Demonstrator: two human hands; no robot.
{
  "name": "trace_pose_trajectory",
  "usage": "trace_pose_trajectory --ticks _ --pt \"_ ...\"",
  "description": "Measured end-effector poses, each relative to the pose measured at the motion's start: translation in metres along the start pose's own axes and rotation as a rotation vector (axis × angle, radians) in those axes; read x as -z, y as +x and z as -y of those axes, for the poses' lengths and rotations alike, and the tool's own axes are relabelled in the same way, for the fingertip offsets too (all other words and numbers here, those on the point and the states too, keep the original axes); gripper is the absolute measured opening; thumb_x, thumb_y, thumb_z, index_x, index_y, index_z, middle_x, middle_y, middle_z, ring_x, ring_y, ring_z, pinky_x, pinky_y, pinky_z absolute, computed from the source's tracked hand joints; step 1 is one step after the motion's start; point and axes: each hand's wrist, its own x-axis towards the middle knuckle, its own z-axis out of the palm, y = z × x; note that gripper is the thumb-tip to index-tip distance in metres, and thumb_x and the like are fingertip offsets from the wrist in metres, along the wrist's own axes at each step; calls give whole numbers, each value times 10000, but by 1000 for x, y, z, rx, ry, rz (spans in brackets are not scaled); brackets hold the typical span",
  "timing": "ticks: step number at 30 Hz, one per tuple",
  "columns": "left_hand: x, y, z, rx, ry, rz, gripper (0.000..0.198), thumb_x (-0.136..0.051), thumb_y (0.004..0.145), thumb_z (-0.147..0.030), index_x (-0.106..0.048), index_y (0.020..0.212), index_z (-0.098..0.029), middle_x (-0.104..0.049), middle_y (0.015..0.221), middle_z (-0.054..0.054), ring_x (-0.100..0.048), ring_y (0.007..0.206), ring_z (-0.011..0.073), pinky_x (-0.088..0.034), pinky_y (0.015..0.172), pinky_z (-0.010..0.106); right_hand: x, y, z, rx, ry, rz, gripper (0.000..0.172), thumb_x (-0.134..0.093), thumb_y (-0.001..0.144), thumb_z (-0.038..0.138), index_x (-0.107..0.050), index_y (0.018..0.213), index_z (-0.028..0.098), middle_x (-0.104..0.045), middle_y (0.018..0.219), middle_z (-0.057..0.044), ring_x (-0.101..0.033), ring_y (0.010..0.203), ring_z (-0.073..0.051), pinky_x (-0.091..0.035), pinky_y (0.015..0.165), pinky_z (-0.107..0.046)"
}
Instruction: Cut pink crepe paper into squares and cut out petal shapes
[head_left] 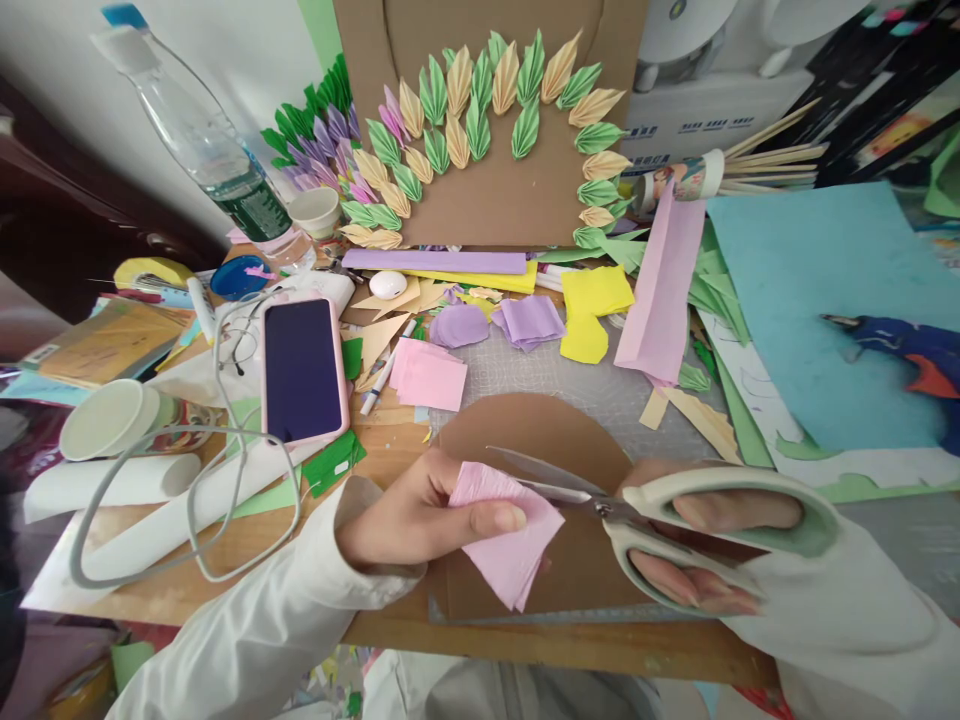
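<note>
Pink crepe paper (499,570), one folded wad whose layers could not be counted, was pinched between the thumb and fingers of the left hand (420,515), above one brown cardboard disc (536,425) near the table's front edge. The right hand (739,508) had its thumb and fingers through the two handle loops of one pair of scissors (602,509), gripping them with the blades slightly parted. Those two blades pointed left at the wad's upper edge; whether they touched it could not be told.

Beyond the disc lay one stack of pink paper squares (433,376), two small purple piles (459,326) and two overlapping yellow pieces (597,292). One pink folded strip (660,290) slanted to their right. One cardboard panel (487,205) stood behind, bearing green and cream pleated leaves (530,68), too overlapped for a sure count.

Three paper cups were visible: one on its side (109,420) at left, one by the single plastic bottle (244,190), and one lying beside the panel with wooden sticks (780,165). One phone (301,370) and one glue gun (900,338), on a blue sheet (802,250), completed the sides.
</note>
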Motion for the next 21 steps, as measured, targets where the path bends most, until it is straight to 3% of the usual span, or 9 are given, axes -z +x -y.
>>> trace_pose_trajectory --ticks 4,14,21 --pt "1 -3 2 22 33 -12 374 -588 885 -459 -761 830 -132 -756 768 81 -709 719 175 -557 653 253 -3 1 -2 7 17 15 448 -550 868 520 -627 740 97 -546 630 -26 -458 432 -72 -336 377 -184" --pt "2 -3 5 42 73 43 448 -574 863 -542 -702 742 -129 -696 697 65 -647 667 152 -507 654 252 3 4 1 -57 14 91 498 -547 847 566 -623 741 85 -541 612 -28 -453 406 -77 -349 349 -195" --pt "5 -4 6 -1 242 49 542 -511 849 -634 -584 604 -156 -556 559 13 -546 567 124 -464 585 243 3 -4 -3 -81 -143 10 567 -513 802 665 -610 738 110 -535 579 -23 -430 373 -85 -311 308 -209"
